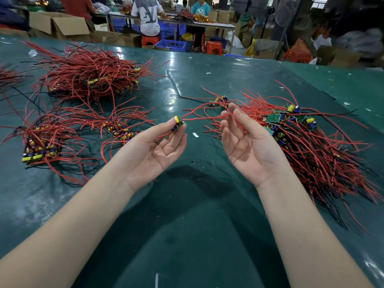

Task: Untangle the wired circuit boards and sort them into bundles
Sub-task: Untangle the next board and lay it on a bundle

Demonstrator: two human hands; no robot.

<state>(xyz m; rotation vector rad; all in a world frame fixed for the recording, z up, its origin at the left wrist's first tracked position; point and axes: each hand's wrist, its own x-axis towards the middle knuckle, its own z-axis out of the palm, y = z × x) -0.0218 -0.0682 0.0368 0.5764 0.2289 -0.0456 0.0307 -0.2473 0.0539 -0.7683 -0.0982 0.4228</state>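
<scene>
A worker's left hand [153, 150], palm up, pinches a small green circuit board with a yellow component [178, 122] between thumb and fingertips, its long red wire [204, 114] trailing right to the right hand [245, 142]. That hand's grip is spread, palm up with fingers loosely curved, and the wire runs past its fingertips; whether it touches them cannot be told.

The job looks partly done. To the left on the glossy dark-green surface [187, 225] lie three gathered bundles with boards stacked together: a large far bundle of red-wired boards [91, 77], a near-left bundle with yellow and blue parts [39, 150], and a smaller middle bundle [119, 129]. To the right, a loose tangled heap of red and black wires and green boards [301, 138] remains to be sorted, with a stray pair of boards [221, 99] just beyond the right hand. The heap appears comparable to the bundles made, so much work seems left.

Scraps of white paper dot the surface. Behind, in a cluttered workshop, other people stand or sit at a long table [187, 22], among cardboard boxes [60, 24], blue plastic crates [171, 45] and red stools [214, 47].
</scene>
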